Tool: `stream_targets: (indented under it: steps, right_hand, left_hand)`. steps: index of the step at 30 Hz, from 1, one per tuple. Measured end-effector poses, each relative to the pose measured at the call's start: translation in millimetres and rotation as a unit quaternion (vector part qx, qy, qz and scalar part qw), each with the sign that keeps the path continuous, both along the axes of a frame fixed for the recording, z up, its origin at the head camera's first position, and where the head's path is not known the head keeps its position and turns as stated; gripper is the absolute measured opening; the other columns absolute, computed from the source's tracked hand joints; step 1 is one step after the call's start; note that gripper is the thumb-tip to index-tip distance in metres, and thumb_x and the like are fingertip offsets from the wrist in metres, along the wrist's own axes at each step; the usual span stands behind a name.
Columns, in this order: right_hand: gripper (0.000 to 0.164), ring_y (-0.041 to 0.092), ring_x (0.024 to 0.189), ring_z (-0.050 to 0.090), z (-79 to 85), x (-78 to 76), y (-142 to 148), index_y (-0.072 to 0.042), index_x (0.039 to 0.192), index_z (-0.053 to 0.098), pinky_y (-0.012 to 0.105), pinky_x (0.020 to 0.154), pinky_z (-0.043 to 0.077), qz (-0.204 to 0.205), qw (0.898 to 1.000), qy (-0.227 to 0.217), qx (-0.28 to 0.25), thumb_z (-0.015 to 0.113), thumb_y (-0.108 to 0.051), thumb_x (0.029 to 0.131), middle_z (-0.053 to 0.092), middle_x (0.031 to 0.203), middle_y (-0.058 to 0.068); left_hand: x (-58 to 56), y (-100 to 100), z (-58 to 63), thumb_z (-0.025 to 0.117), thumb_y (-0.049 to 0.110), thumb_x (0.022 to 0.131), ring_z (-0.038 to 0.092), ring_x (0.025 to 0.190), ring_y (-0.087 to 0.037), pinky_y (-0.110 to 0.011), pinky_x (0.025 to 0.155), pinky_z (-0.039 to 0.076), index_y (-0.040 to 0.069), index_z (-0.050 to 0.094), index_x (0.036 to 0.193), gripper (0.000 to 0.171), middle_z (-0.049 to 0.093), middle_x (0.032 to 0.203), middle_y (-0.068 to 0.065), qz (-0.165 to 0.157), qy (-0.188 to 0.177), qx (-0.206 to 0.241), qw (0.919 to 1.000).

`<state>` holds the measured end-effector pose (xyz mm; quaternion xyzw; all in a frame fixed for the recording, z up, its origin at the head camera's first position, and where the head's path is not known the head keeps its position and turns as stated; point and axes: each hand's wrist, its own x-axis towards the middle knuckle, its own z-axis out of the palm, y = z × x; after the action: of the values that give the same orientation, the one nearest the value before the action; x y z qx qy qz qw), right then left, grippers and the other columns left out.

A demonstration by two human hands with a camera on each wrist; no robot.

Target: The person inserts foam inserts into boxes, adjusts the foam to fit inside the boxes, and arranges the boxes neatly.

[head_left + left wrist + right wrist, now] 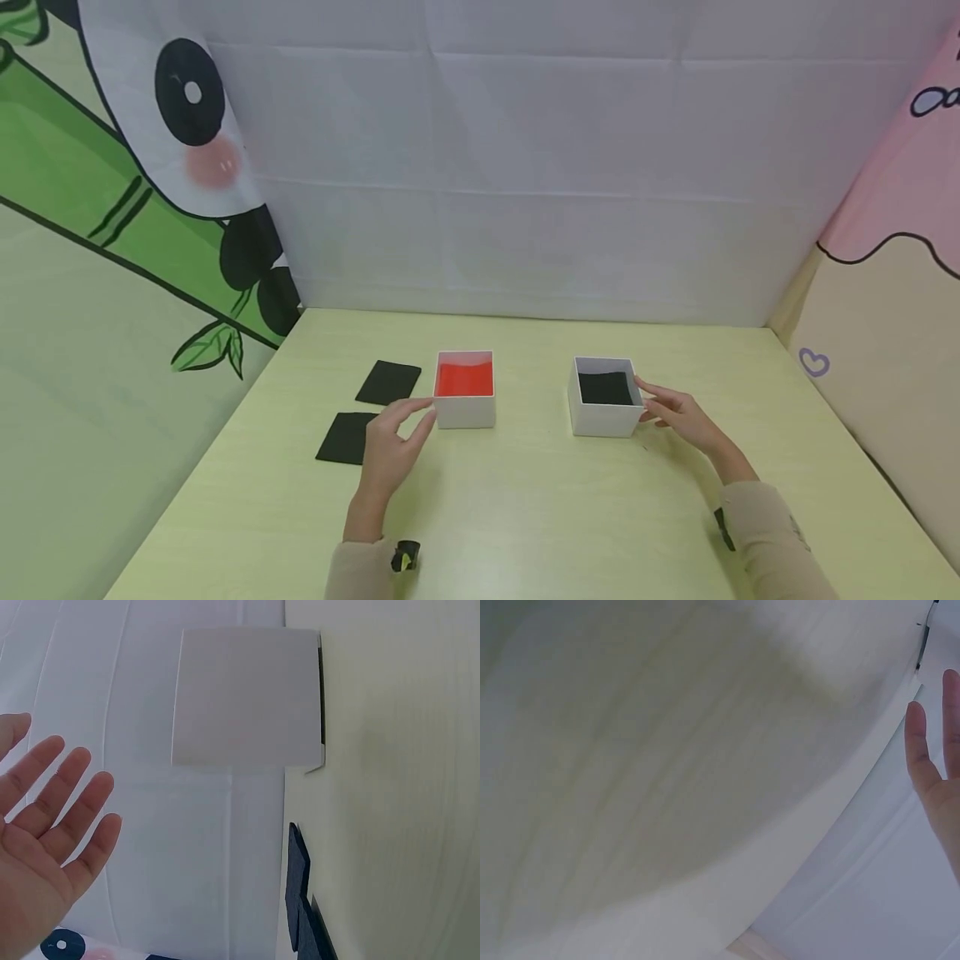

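A white box point(465, 413) with red material point(465, 380) inside stands at the middle of the table. My left hand point(392, 448) is at its left front corner, fingertips at or close to the side; contact is hard to tell. In the left wrist view, the fingers of this left hand point(56, 817) are spread and hold nothing, beside the white box point(247, 697). A second white box point(606, 420), with black material point(604, 388) in it, stands to the right. Against its right side rest the fingertips of my right hand point(686, 417); in the right wrist view that right hand point(939, 772) has extended fingers.
Two flat black pieces lie on the table at the left: a farther black square point(388, 382) and a nearer black square point(347, 437), partly covered by the left hand. A pale cloth point(525, 167) hangs behind the table point(540, 517), with printed cloths at both sides.
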<state>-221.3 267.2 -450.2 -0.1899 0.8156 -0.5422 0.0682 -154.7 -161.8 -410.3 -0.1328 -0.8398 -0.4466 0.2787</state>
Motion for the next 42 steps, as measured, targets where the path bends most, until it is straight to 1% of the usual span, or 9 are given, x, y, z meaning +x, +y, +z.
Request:
stream_targets:
  steps: [8, 13, 15, 20, 23, 27, 30, 36, 42]
  right_hand:
    - [0.046, 0.028, 0.084, 0.061, -1.9, -1.1, 0.0, 0.006, 0.132, 0.032, 0.039, 0.07, 0.047, 0.0, 1.0, -0.011, -0.001, 0.047, -0.013, 0.093, 0.062, 0.103, -0.002]
    - [0.046, 0.026, 0.083, 0.061, -1.6, -1.2, -0.5, 0.007, 0.132, 0.032, 0.04, 0.07, 0.047, -0.002, 1.0, -0.012, 0.002, 0.047, -0.014, 0.094, 0.062, 0.105, 0.009]
    - [0.046, 0.025, 0.083, 0.062, -1.3, -0.8, -0.4, 0.007, 0.132, 0.032, 0.041, 0.07, 0.047, -0.003, 1.0, -0.011, -0.001, 0.047, -0.013, 0.093, 0.062, 0.105, 0.008]
    - [0.045, 0.028, 0.083, 0.061, -1.8, -0.5, 0.9, 0.007, 0.131, 0.033, 0.04, 0.07, 0.047, 0.001, 1.0, -0.007, -0.005, 0.047, -0.013, 0.093, 0.062, 0.101, -0.006]
    - [0.045, 0.03, 0.084, 0.061, -1.7, -0.6, 0.9, 0.006, 0.132, 0.032, 0.04, 0.07, 0.047, 0.003, 1.0, -0.007, -0.004, 0.047, -0.013, 0.094, 0.062, 0.103, -0.006]
    - [0.046, 0.03, 0.085, 0.061, -1.8, -0.7, 0.8, 0.007, 0.132, 0.031, 0.041, 0.071, 0.047, 0.004, 1.0, -0.005, -0.001, 0.046, -0.013, 0.094, 0.061, 0.108, 0.009]
    - [0.045, 0.029, 0.084, 0.061, -2.3, -0.8, 0.9, 0.008, 0.131, 0.032, 0.042, 0.07, 0.047, 0.002, 1.0, -0.001, 0.001, 0.046, -0.012, 0.094, 0.059, 0.109, 0.017]
    - [0.045, 0.023, 0.084, 0.062, -2.1, 0.5, 0.9, 0.007, 0.132, 0.031, 0.043, 0.071, 0.046, 0.004, 1.0, -0.005, 0.004, 0.045, -0.012, 0.094, 0.059, 0.113, 0.011]
    - [0.045, 0.02, 0.085, 0.062, -1.4, 0.5, -0.6, 0.007, 0.133, 0.03, 0.042, 0.072, 0.046, 0.005, 1.0, -0.012, 0.002, 0.045, -0.013, 0.094, 0.059, 0.112, 0.012]
  left_hand:
    - [1.4, -17.4, -1.4, 0.07, 0.007, 0.077, 0.058, 0.094, -0.026, -0.043, 0.08, 0.045, 0.0, 0.067, 0.098, 0.023, 0.064, 0.097, -0.011, 0.023, -0.014, -0.036, 0.999]
    - [1.4, -33.3, -3.4, 0.069, 0.01, 0.078, 0.055, 0.099, -0.027, -0.046, 0.083, 0.042, 0.002, 0.065, 0.103, 0.027, 0.062, 0.103, -0.012, 0.031, -0.04, -0.07, 0.9962]
    - [1.5, -40.4, -4.0, 0.069, 0.011, 0.078, 0.052, 0.103, -0.029, -0.049, 0.086, 0.04, 0.002, 0.064, 0.105, 0.029, 0.06, 0.107, -0.013, 0.033, -0.053, -0.087, 0.9942]
    - [1.3, -59.9, -6.4, 0.069, 0.015, 0.078, 0.043, 0.112, -0.034, -0.053, 0.089, 0.034, 0.002, 0.061, 0.112, 0.037, 0.053, 0.119, -0.018, 0.037, -0.081, -0.143, 0.9858]
    - [0.1, -72.1, -9.6, 0.07, 0.017, 0.077, 0.041, 0.114, -0.036, -0.056, 0.089, 0.032, 0.002, 0.06, 0.115, 0.042, 0.049, 0.124, -0.02, 0.037, -0.093, -0.175, 0.9795]
    - [-1.5, -86.7, -14.0, 0.07, 0.02, 0.077, 0.039, 0.115, -0.04, -0.059, 0.088, 0.03, 0.001, 0.057, 0.118, 0.047, 0.046, 0.126, -0.023, 0.033, -0.108, -0.222, 0.9685]
    - [-2.7, -96.9, -16.8, 0.069, 0.025, 0.077, 0.037, 0.116, -0.042, -0.061, 0.086, 0.03, 0.002, 0.055, 0.12, 0.051, 0.044, 0.127, -0.025, 0.032, -0.118, -0.268, 0.9557]
    - [-7.8, -115.6, -20.8, 0.067, 0.037, 0.076, 0.031, 0.118, -0.045, -0.063, 0.084, 0.029, 0.005, 0.051, 0.125, 0.06, 0.038, 0.131, -0.026, 0.027, -0.16, -0.334, 0.9284]
    - [-15.0, -128.6, -23.6, 0.066, 0.042, 0.076, 0.029, 0.118, -0.048, -0.065, 0.084, 0.027, 0.008, 0.048, 0.129, 0.065, 0.035, 0.131, -0.029, 0.008, -0.204, -0.348, 0.9152]
